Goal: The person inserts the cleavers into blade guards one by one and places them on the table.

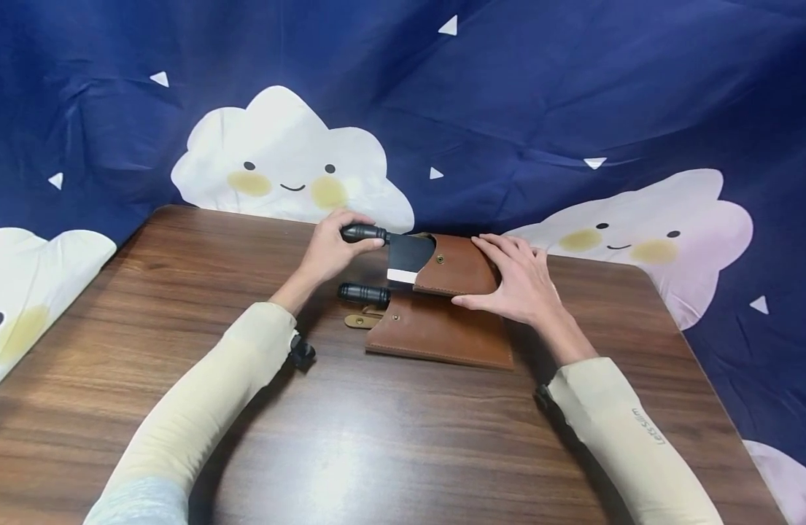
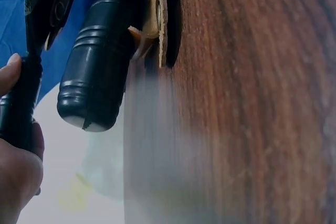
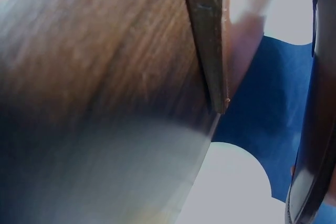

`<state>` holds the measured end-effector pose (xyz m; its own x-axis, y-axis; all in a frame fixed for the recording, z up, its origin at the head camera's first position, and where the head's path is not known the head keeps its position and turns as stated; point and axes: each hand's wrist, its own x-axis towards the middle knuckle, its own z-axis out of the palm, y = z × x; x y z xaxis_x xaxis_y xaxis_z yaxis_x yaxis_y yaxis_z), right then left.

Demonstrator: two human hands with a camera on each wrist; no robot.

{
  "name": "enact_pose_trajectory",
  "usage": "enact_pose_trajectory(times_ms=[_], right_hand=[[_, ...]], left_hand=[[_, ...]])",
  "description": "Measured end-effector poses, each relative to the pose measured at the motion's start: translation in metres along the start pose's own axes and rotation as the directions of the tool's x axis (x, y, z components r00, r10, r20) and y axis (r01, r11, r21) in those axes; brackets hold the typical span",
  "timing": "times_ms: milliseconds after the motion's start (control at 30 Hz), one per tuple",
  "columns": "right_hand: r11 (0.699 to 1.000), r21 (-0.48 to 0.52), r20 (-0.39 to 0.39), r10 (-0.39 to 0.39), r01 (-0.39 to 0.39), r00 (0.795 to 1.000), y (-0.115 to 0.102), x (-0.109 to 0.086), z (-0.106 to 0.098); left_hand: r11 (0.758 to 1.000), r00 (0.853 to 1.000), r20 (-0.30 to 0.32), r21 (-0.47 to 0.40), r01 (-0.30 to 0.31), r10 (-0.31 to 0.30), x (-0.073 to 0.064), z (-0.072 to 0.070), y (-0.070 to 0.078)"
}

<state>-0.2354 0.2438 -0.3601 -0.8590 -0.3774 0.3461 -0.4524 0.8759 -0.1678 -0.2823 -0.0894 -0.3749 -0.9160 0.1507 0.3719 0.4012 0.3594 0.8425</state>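
Note:
My left hand point(image 1: 330, 244) grips the black ridged handle of a cleaver point(image 1: 409, 255). Its dark blade, with a bright edge, sits partly inside a brown leather sheath point(image 1: 465, 262); the rest of the blade is hidden there. Across the sheath's right end, my right hand point(image 1: 521, 281) holds it between thumb and fingers. Just below lies a second brown sheath point(image 1: 442, 335) on the table, with another black handle point(image 1: 365, 294) sticking out to the left. In the left wrist view, that lower handle point(image 2: 94, 72) is large beside the held handle point(image 2: 20, 108).
A tan snap strap point(image 1: 359, 321) extends left from the lower sheath. Everything is on a brown wooden table point(image 1: 350, 437), towards its far edge. Behind it hangs a dark blue cloth point(image 1: 508, 87) printed with smiling clouds.

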Motion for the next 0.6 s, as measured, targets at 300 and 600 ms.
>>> enact_pose_trajectory(times_ms=[300,600], right_hand=[[1.000,-0.005,0.005,0.002,-0.002,1.000,-0.0035,0.0031,0.0040],[1.000,-0.005,0.004,-0.001,0.001,1.000,-0.0073,0.0052,0.0044]], left_hand=[[1.000,1.000,-0.003,-0.018,-0.012,0.012,-0.0024,0.0024,-0.0022],[1.000,1.000,-0.005,-0.016,-0.006,0.006,-0.0017,0.0029,-0.0043]])
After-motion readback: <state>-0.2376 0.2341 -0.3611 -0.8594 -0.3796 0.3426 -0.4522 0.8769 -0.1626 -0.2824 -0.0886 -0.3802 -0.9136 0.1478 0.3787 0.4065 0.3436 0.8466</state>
